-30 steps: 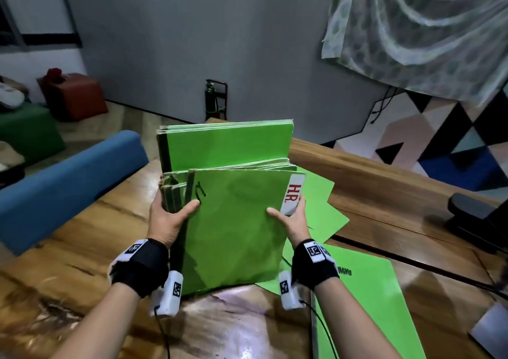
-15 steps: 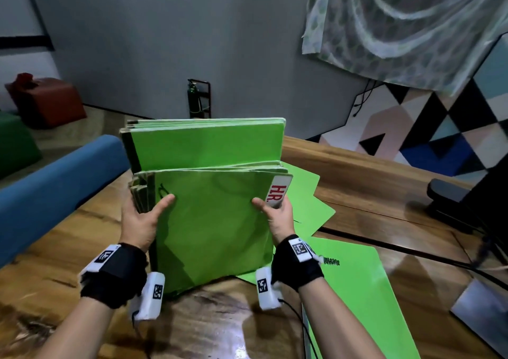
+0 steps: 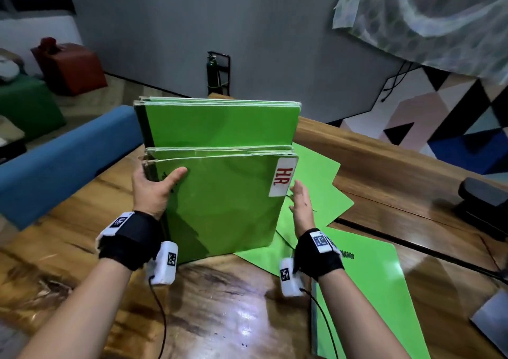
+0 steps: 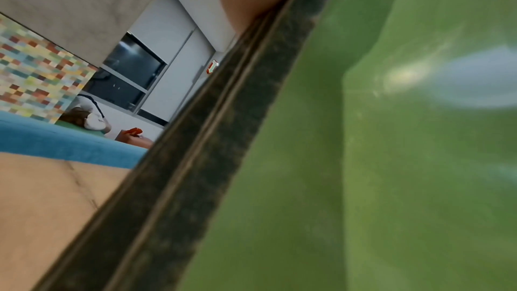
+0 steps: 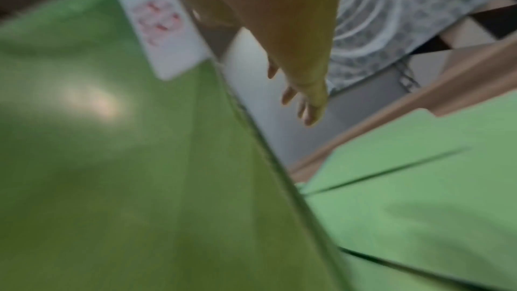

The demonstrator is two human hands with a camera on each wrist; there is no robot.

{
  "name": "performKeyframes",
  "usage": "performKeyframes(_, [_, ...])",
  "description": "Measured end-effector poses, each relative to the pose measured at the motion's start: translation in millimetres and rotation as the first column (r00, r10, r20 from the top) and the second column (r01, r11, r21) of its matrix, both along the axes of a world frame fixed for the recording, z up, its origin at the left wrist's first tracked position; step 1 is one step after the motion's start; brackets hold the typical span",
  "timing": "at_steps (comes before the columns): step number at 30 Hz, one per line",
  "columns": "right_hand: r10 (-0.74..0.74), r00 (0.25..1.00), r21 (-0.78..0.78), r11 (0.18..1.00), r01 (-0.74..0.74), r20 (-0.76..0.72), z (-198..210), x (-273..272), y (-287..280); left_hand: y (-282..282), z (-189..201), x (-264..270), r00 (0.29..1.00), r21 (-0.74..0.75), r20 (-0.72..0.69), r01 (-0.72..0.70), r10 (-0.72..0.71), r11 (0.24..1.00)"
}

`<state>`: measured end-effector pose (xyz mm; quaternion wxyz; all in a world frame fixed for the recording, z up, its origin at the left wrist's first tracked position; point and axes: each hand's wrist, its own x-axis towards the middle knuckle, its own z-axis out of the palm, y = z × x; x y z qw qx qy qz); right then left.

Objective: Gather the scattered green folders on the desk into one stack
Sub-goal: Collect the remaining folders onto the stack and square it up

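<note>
Left hand (image 3: 154, 191) gripped the spine edge of an upright bundle of bright green card folders (image 3: 220, 202) standing on the glossy wooden desk (image 3: 220, 312); right hand (image 3: 301, 204), fingers straight, apparently hovered just beside its white "H.R." label (image 3: 283, 176), above loose green folders (image 3: 319, 193).

The left hand (image 3: 154, 191) is clamped on the left edge of the upright folder bundle (image 3: 225, 204), thumb laid across the front cover. The right hand (image 3: 301, 206) is held flat beside the right edge, fingers extended, nothing gripped. Both forearms are stretched forward.
</note>
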<state>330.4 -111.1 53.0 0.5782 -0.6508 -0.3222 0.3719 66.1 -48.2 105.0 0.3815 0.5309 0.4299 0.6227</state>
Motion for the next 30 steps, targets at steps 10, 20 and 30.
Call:
performKeyframes(10, [-0.256, 0.932, -0.635, 0.683, 0.361, 0.255, -62.1, 144.2, 14.6, 8.8, -3.5, -1.1, 1.0, -0.041, 0.023, -0.001, 0.002, 0.999])
performKeyframes(20, [0.143, 0.915, -0.851, 0.443, 0.283, 0.378, -96.1, 152.2, 79.4, 22.4, -7.0, 2.0, 0.996, -0.082, 0.021, -0.083, 0.085, 0.993])
performKeyframes(30, [0.05, 0.982, -0.862, 0.487, 0.137, 0.184, -150.7, 217.1, 83.8, 19.4, -4.1, 0.5, 0.999, -0.102, -0.025, -0.045, 0.043, 0.994])
